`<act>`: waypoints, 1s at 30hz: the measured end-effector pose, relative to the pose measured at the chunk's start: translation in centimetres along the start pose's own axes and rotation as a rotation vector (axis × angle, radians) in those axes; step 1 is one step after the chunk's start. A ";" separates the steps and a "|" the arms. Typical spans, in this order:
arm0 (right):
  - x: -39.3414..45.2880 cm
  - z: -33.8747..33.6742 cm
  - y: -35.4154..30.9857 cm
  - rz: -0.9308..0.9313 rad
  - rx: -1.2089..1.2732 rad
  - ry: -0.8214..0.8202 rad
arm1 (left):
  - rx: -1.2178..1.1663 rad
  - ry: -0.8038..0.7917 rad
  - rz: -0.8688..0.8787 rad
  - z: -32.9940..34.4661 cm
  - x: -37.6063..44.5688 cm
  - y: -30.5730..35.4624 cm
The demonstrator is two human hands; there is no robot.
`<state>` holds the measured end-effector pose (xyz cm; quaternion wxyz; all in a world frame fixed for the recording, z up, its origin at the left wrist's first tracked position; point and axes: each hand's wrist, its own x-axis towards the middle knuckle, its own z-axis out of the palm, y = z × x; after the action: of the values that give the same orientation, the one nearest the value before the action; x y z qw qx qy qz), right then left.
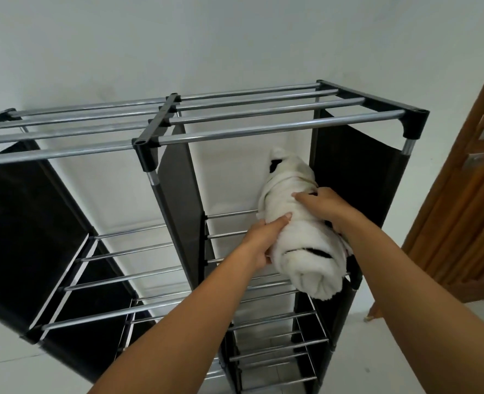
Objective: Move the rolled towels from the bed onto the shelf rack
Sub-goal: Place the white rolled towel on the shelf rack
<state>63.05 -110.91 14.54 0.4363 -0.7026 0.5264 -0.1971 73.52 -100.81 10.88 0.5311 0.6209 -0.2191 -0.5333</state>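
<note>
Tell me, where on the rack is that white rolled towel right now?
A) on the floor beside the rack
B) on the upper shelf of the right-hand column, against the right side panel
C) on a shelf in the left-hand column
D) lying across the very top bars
B: the white rolled towel lies on the rods of the shelf rack in its right column, by the black side panel, with the left hand and right hand on it.

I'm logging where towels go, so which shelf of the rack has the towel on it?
The second shelf down in the right column, under the bare top bars. It alone bears the towel, gripped by both hands; other shelves hold nothing.
</note>
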 end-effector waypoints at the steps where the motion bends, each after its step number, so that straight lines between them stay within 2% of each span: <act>1: 0.0 -0.2 0.1 0.008 0.078 0.002 | -0.006 0.013 0.048 0.5 -0.1 0.4; 4: -0.1 -1.5 0.1 0.005 0.266 0.016 | 0.042 0.018 0.169 1.8 -0.2 2.0; 7: -0.2 -1.7 0.9 0.010 0.313 0.049 | 0.250 0.041 0.243 2.1 0.0 2.9; 11: -0.6 0.1 2.5 -0.005 0.040 0.112 | 0.480 0.061 0.221 1.9 0.1 1.0; 15: -1.3 -0.2 1.4 -0.160 -0.071 0.186 | 0.362 0.020 0.171 1.3 0.0 1.0; 17: -1.7 0.0 1.2 -0.240 -0.127 0.172 | 0.289 0.035 0.141 1.2 -0.1 1.2; 21: -2.5 1.6 2.7 -0.231 -0.367 0.064 | 0.429 0.033 0.189 1.0 -0.5 -0.1; 25: -5.4 0.8 2.0 -0.283 -0.354 0.144 | 0.433 0.045 0.216 0.4 -1.3 -0.5; 30: -11.9 -0.5 2.9 -0.428 -0.271 0.209 | 0.597 0.243 0.475 1.3 -4.7 -0.8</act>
<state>56.64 -100.46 14.60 0.2300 -0.8258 0.4296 -0.2839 70.52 -97.19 12.30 0.4578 0.7386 -0.4375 -0.2311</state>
